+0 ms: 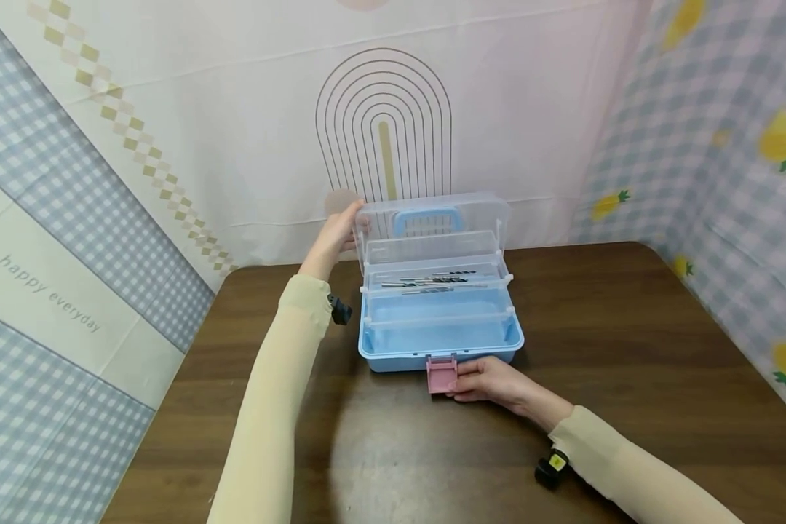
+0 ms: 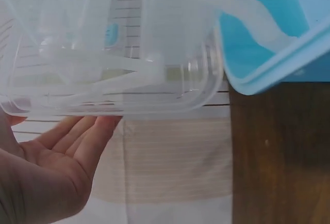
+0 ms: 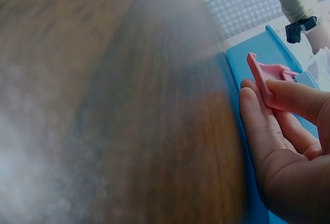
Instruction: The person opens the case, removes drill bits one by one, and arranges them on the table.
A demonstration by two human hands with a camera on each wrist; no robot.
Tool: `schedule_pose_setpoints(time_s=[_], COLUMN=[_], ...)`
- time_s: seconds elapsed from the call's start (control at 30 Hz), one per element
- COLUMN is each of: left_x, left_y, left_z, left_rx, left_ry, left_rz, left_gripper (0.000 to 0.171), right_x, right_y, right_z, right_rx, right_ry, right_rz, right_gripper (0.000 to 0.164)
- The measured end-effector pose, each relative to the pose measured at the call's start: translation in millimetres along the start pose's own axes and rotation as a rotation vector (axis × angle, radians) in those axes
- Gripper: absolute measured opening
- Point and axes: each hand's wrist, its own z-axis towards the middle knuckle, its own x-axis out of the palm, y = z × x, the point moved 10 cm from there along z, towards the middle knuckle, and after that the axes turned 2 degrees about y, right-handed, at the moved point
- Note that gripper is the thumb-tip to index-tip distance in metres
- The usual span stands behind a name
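A light blue toolbox point(image 1: 399, 362) stands on the table with its clear lid point(image 1: 491, 211) raised at the back. My left hand point(image 1: 338, 231) holds the lid at its left side; in the left wrist view the left hand point(image 2: 62, 162) has its fingers against the lid's edge, their tips partly hidden. At the box's front, the right hand point(image 1: 498, 383) pinches the pink latch point(image 1: 442, 377), which hangs outward. Close up, the right thumb and fingers point(image 3: 289, 94) lie on either side of that latch point(image 3: 265, 79). Several drill bits point(image 1: 442, 279) lie in the clear trays point(image 1: 432, 251).
The brown wooden table point(image 1: 589, 327) extends around the box. Behind it hangs a white cloth point(image 1: 249, 145) with an arch print, close to the raised lid. Checked cloths point(image 1: 688, 145) cover both sides. A light blue handle point(image 1: 428, 220) shows through the lid.
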Motion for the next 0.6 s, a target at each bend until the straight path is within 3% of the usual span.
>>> schedule_pose_setpoints(time_s=[0.33,0.6], left_x=[4.2,9.4], left_y=[17.3,24.1], left_z=[3.6,6.3], left_rx=[0.054,0.136], left_ry=[0.052,0.121], left_rz=[-0.102,-0.187], left_gripper=[0.074,0.075], right_x=[2.0,2.9], right_y=[1.9,2.9], right_z=[-0.1,0.7], right_rx=[0.007,0.006], right_ry=[-0.012,-0.016], right_rz=[0.006,0.003], right_gripper=[0.037,0.036])
